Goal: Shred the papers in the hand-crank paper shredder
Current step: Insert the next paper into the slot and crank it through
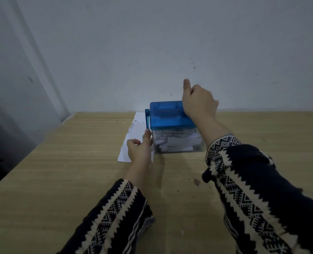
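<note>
The hand-crank paper shredder point(167, 116) has a blue translucent top and a clear bin point(177, 143) holding white paper shreds. It stands on the wooden table point(69, 162) near the wall. Its blue crank point(147, 120) hangs down on the left side. My left hand point(140, 148) grips the crank's lower end, thumb pointing up along it. My right hand point(197, 102) is over the shredder's top right corner, fingers curled and thumb raised, with nothing visible in it. A white printed sheet of paper point(133, 129) lies flat on the table left of the shredder, partly under my left hand.
A pale wall point(152, 52) rises right behind the table's far edge. The table's left edge point(23, 162) runs diagonally, with dark floor and dim objects beyond it. Both patterned sleeves cover the near part of the tabletop.
</note>
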Available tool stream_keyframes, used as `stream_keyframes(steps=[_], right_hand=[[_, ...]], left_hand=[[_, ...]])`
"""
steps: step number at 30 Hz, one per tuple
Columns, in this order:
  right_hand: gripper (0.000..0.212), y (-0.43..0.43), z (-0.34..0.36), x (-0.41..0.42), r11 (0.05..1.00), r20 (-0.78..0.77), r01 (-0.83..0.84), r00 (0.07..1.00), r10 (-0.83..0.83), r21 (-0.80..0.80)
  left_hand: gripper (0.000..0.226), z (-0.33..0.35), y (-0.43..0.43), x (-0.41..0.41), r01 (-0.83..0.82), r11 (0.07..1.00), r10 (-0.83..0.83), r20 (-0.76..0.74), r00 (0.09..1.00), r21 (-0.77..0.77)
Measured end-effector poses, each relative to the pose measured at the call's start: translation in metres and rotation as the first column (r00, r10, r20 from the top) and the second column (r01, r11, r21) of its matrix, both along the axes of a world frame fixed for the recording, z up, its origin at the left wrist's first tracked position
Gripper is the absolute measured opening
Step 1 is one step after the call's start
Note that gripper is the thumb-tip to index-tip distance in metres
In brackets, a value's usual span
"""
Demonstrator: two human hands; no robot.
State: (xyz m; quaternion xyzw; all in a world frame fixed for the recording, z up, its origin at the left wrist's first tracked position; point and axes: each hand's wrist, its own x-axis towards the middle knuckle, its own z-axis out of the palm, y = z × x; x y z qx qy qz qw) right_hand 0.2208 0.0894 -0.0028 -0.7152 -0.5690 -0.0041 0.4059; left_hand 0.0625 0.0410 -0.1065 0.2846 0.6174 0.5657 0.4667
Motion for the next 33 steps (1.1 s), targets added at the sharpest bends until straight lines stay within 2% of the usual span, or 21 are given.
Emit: stream_keyframes(steps=[2,5,8,10,12,13,17,19,23,26,29,33], right_hand=[[0.058,0.001,0.000,0.000,1.000,0.007,-0.006,1.000,0.006,0.002],[0.057,0.000,0.000,0.001,0.999,0.010,-0.040,0.999,0.040,0.001],[0.057,0.000,-0.001,0.002,0.998,0.016,-0.066,0.998,0.066,-0.015],[0.058,0.001,0.000,0.002,0.998,0.025,-0.064,0.998,0.065,-0.026],[0.059,0.000,0.000,0.001,0.998,0.028,-0.053,0.998,0.054,-0.029],[0.059,-0.001,0.000,0.000,0.999,0.033,-0.045,0.998,0.046,-0.029],[0.062,-0.002,0.000,-0.003,0.999,0.052,-0.004,0.999,0.007,-0.045],[0.061,-0.002,0.001,-0.003,0.998,0.068,0.009,0.998,-0.005,-0.056],[0.054,-0.001,0.001,0.003,0.996,0.099,-0.042,0.994,0.050,-0.075],[0.049,0.001,0.001,0.013,0.986,0.101,-0.126,0.985,0.137,-0.105],[0.045,0.000,-0.003,0.028,0.964,0.044,-0.243,0.968,0.249,-0.104],[0.038,-0.008,-0.016,0.041,0.935,-0.206,-0.353,0.912,0.354,0.041]], left_hand=[[0.044,0.007,0.003,0.002,0.011,0.999,-0.010,0.012,1.000,-0.047],[0.047,0.016,0.011,-0.004,0.028,0.992,-0.009,0.154,0.988,-0.125],[0.051,0.014,0.020,-0.014,0.066,0.995,-0.060,0.078,0.995,-0.070],[0.068,0.022,0.018,-0.019,0.134,0.988,-0.129,0.068,0.989,-0.077],[0.088,0.033,0.017,-0.026,0.268,0.962,-0.264,0.082,0.961,-0.044],[0.093,0.041,0.018,-0.028,0.332,0.943,-0.330,0.043,0.943,-0.030],[0.099,0.071,0.017,-0.022,0.490,0.864,-0.499,-0.074,0.863,-0.117],[0.091,0.078,0.020,-0.018,0.525,0.834,-0.542,-0.077,0.837,-0.170],[0.050,0.083,0.028,-0.021,0.562,0.806,-0.578,-0.038,0.816,-0.184],[0.044,0.079,0.032,-0.019,0.565,0.823,-0.566,0.010,0.824,-0.060],[0.065,0.072,0.040,-0.011,0.407,0.887,-0.429,0.066,0.901,0.216],[0.083,0.071,0.043,-0.008,0.408,0.869,-0.470,0.212,0.857,0.279]])
